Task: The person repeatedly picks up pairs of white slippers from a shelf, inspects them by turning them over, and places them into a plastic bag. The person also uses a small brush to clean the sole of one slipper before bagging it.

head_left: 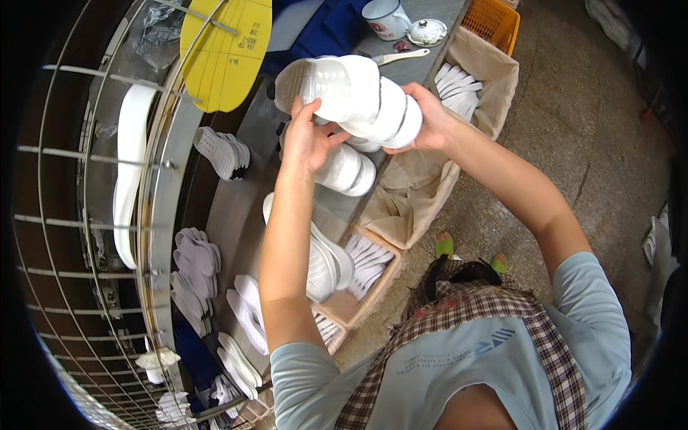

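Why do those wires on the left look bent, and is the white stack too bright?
Head view: the wire grille bows, probably at least partly from fisheye distortion; the picture's corners are black. Head view: the held stack of white shoe soles looks bright, its sides nearly washed out, but tread texture shows at the left end.

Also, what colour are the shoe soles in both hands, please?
White shoe soles, clearest in the head view.

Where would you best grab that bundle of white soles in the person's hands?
Probably both ends, from left and right: the bundle of white soles is long with overlapping pieces, so one grip might let some slide. The left hand holds near its left end, the right hand its right.
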The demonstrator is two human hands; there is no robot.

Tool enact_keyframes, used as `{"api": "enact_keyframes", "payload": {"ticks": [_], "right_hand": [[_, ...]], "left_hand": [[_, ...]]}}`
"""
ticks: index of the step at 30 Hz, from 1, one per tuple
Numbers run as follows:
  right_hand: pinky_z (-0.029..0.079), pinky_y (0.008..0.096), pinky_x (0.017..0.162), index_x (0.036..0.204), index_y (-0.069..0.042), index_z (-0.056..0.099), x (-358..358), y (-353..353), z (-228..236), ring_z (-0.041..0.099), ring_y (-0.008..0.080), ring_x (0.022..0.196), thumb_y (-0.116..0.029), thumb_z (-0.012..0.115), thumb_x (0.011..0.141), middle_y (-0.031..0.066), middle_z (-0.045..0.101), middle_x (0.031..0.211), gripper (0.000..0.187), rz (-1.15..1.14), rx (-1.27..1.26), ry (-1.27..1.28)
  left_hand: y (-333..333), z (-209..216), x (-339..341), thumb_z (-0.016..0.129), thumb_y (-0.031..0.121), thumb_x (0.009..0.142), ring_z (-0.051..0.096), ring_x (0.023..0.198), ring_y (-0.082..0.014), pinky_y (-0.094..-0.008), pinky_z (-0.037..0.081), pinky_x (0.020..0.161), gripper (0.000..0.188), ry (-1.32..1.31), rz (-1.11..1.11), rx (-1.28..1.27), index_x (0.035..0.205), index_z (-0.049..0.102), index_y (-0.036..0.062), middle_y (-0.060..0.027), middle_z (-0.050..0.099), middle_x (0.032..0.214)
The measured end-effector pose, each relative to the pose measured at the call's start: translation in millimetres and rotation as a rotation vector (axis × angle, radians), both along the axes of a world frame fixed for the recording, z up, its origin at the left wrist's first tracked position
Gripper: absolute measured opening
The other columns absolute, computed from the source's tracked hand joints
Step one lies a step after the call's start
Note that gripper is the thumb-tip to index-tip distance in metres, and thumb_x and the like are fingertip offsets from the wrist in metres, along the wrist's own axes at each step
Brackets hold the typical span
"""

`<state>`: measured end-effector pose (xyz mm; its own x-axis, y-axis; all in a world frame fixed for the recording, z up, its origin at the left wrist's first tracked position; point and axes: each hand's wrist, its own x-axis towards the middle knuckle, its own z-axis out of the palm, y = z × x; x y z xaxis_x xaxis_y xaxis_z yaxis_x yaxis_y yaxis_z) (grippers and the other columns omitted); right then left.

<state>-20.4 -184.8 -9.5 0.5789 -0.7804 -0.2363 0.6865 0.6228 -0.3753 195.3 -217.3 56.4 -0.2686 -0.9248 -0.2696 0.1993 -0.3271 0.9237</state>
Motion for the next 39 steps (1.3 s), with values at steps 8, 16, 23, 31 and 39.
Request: {"api": "enact_keyframes", "payload": {"ticks": [8,16,23,31,39], "right_hand": [[0.048,0.0505,0.079,0.112,-0.008,0.053,46,-74,-9,0.055,0.0309,0.1,-0.036,0.043,0.083,0.013,0.053,0.115,0.041,0.18,-0.007,0.163],[0.05,0.0431,0.072,0.086,0.0,0.065,55,-86,-28,0.061,0.0362,0.079,-0.032,0.042,0.089,0.0211,0.063,0.085,0.039,-0.366,-0.91,1.537],[0.046,0.0446,0.079,0.081,-0.002,0.066,49,-88,-33,0.059,0.0364,0.088,-0.03,0.039,0.089,0.0199,0.064,0.088,0.039,-0.42,-0.973,1.653],[0.047,0.0353,0.068,0.091,-0.001,0.062,25,-65,-47,0.059,0.0248,0.074,-0.033,0.044,0.093,0.0112,0.063,0.08,0.036,-0.583,-0.662,1.397],[0.036,0.0196,0.049,0.084,-0.007,0.058,-12,23,-88,0.043,0.005,0.055,-0.027,0.047,0.094,-0.0029,0.055,0.072,0.025,-0.423,-0.431,0.891]], "left_hand": [[-76,-28,82,0.063,0.034,0.084,0.056,0.092,-0.0213,-0.0389,0.048,0.072,0.058,-0.456,0.04,0.102,0.133,0.035,0.0187,-0.0076,0.051,0.111],[-91,-43,91,0.055,0.011,0.088,0.059,0.095,-0.0173,-0.0284,0.051,0.073,0.036,-0.153,0.208,0.032,0.122,0.047,0.0016,-0.0111,0.057,0.108],[-79,-37,56,0.058,0.014,0.088,0.056,0.06,-0.0106,-0.0213,0.045,0.044,0.023,-0.283,0.143,-0.011,0.109,0.057,0.004,-0.0049,0.06,0.087],[-63,-41,124,0.058,0.027,0.088,0.054,0.067,-0.0114,-0.0237,0.042,0.051,0.033,-0.333,0.341,-0.108,0.114,0.049,0.01,-0.0019,0.052,0.084],[-37,-67,330,0.062,0.031,0.083,0.045,0.111,-0.0323,-0.0435,0.045,0.087,0.061,-0.302,1.072,0.007,0.135,0.037,0.0099,-0.0177,0.026,0.138]]}}
